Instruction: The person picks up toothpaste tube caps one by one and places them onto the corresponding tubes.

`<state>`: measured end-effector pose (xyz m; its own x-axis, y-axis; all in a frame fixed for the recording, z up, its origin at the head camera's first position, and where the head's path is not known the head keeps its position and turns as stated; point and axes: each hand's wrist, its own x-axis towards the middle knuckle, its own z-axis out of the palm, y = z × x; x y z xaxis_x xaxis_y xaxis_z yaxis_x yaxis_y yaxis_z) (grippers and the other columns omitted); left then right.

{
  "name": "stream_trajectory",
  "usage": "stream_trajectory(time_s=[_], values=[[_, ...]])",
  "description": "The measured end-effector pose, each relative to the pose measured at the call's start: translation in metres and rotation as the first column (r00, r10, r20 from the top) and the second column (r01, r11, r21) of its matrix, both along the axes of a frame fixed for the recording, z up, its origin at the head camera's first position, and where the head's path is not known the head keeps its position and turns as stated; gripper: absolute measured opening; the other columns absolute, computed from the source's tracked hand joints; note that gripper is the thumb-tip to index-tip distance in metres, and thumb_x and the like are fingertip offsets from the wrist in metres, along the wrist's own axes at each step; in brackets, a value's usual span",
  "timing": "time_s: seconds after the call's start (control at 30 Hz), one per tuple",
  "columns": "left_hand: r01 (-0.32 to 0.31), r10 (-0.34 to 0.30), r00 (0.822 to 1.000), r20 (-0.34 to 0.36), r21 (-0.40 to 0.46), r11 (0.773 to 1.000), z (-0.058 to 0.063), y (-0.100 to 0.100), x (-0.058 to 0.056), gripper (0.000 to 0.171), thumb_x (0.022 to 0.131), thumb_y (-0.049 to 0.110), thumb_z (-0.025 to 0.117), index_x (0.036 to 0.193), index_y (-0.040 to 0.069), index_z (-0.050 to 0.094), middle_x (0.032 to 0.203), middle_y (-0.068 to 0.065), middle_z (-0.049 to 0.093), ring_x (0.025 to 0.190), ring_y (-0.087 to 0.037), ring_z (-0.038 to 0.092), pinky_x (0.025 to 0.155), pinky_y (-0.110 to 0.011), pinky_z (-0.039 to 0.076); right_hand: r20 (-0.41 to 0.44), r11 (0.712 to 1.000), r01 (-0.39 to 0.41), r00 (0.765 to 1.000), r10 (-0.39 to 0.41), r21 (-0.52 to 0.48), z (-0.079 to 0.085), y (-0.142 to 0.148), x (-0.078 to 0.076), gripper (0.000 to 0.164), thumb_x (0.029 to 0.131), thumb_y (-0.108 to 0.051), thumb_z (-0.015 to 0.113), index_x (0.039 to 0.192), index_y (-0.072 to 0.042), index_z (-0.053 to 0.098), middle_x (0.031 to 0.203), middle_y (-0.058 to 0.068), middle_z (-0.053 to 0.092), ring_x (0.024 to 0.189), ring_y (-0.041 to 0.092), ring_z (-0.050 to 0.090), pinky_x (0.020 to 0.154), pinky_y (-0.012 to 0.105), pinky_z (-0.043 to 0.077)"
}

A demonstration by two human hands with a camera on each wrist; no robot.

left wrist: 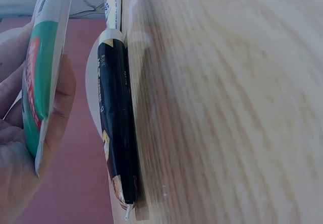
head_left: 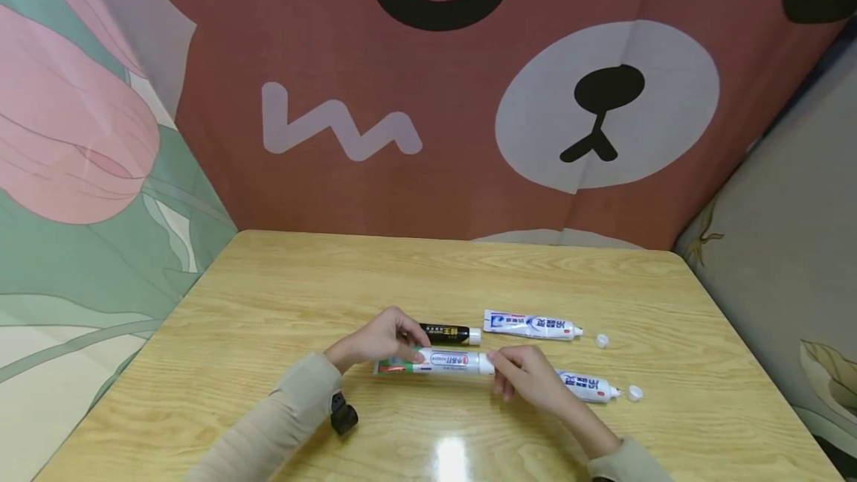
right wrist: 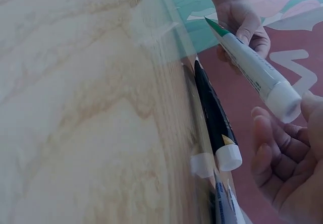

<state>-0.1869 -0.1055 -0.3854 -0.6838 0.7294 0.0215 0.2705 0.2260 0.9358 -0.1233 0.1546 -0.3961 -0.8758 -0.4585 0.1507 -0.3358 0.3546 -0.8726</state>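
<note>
My left hand (head_left: 387,337) grips a white and green toothpaste tube (head_left: 451,361) near its flat green end, holding it above the table. At the other end, the fingertips of my right hand (head_left: 529,376) are at its white cap (head_left: 486,364), thumb against the rim in the right wrist view. Behind the held tube lies a black toothpaste tube (head_left: 450,334) with a white cap, partly hidden by my left hand. A white and blue tube (head_left: 589,386) without its cap lies partly behind my right hand.
Another uncapped white and blue tube (head_left: 532,324) lies farther back on the wooden table (head_left: 301,274). Loose white caps (head_left: 602,341) lie to the right, one near each uncapped nozzle. Patterned cloth (head_left: 402,192) hangs behind the table's back edge.
</note>
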Motion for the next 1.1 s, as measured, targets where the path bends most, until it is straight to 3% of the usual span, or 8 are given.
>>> stream_trajectory(time_s=[0.13,0.27,0.4,0.5,0.67,0.9,1.0,1.1], values=[[-0.001,0.001,1.0,0.005,-0.002,1.0,-0.002,0.001,-0.001,0.013,0.074,-0.009,0.068,0.087,-0.01,0.066,0.079,-0.019,0.065,0.057,-0.009,0.051,0.053,-0.022,0.044,-0.013,1.0,-0.004,1.0,0.005,0.027,-0.009,0.006,-0.006,0.035,0.096,-0.007,0.043,0.066,0.004,0.058,0.057,0.015,0.059,0.045,0.024,0.055,0.043,0.033,0.047],[-0.014,0.015,1.0,0.014,-0.012,1.0,-0.005,0.0,-0.001,0.013,0.075,-0.008,0.068,0.088,-0.01,0.066,0.078,-0.017,0.065,0.058,-0.009,0.051,0.053,-0.022,0.045,-0.046,0.999,0.012,0.999,-0.01,0.036,-0.024,0.014,-0.013,0.019,0.092,-0.008,0.053,0.089,0.008,0.062,0.068,0.013,0.062,0.053,0.018,0.057,0.046,0.026,0.046],[-0.029,0.03,0.999,0.028,-0.024,0.999,-0.005,-0.001,0.0,0.013,0.075,-0.009,0.067,0.088,-0.01,0.066,0.078,-0.015,0.065,0.058,-0.009,0.051,0.053,-0.022,0.044,-0.074,1.0,-0.022,0.997,0.023,0.012,-0.029,0.016,-0.015,0.036,0.078,-0.008,0.069,0.109,0.008,0.057,0.083,0.011,0.063,0.064,0.011,0.06,0.054,0.025,0.05],[-0.017,0.017,1.0,0.024,-0.018,1.0,-0.005,-0.001,0.0,0.013,0.075,-0.01,0.067,0.088,-0.01,0.066,0.078,-0.017,0.065,0.058,-0.009,0.051,0.053,-0.022,0.044,-0.102,0.999,-0.038,0.994,0.037,-0.002,-0.029,0.015,-0.014,0.036,0.073,-0.006,0.073,0.105,0.003,0.059,0.082,0.007,0.063,0.066,0.009,0.06,0.056,0.025,0.05],[-0.004,0.004,1.0,0.011,-0.013,1.0,-0.004,-0.001,0.0,0.012,0.075,-0.01,0.066,0.088,-0.01,0.066,0.078,-0.019,0.065,0.057,-0.009,0.051,0.053,-0.023,0.044,-0.159,0.999,-0.037,0.987,0.033,-0.018,-0.029,0.013,-0.013,0.027,0.072,-0.001,0.071,0.098,0.002,0.062,0.076,0.001,0.064,0.062,0.009,0.059,0.052,0.024,0.049],[-0.011,0.011,1.0,0.006,-0.022,1.0,-0.003,-0.002,0.0,0.013,0.074,-0.01,0.067,0.087,-0.01,0.066,0.076,-0.018,0.064,0.058,-0.01,0.051,0.053,-0.021,0.044,-0.068,0.999,-0.03,0.997,0.033,0.043,-0.024,0.011,-0.012,0.018,0.083,-0.011,0.065,0.095,0.002,0.064,0.072,0.005,0.065,0.058,0.014,0.059,0.052,0.023,0.048],[-0.012,0.013,1.0,0.001,-0.021,1.0,-0.003,-0.001,0.001,0.012,0.074,-0.01,0.067,0.087,-0.01,0.067,0.076,-0.018,0.064,0.058,-0.011,0.051,0.053,-0.021,0.043,-0.061,0.997,-0.043,0.997,0.047,0.07,-0.024,0.01,-0.013,0.011,0.088,-0.009,0.059,0.086,0.001,0.063,0.064,0.008,0.062,0.052,0.017,0.055,0.047,0.022,0.044],[-0.011,0.011,1.0,0.002,-0.021,1.0,-0.002,-0.001,0.001,0.012,0.074,-0.01,0.067,0.087,-0.01,0.066,0.076,-0.018,0.064,0.058,-0.011,0.05,0.053,-0.021,0.043,-0.07,0.994,-0.053,0.996,0.06,0.098,-0.026,0.009,-0.014,0.018,0.091,-0.006,0.053,0.076,-0.001,0.061,0.059,0.009,0.059,0.048,0.019,0.053,0.044,0.021,0.041]])
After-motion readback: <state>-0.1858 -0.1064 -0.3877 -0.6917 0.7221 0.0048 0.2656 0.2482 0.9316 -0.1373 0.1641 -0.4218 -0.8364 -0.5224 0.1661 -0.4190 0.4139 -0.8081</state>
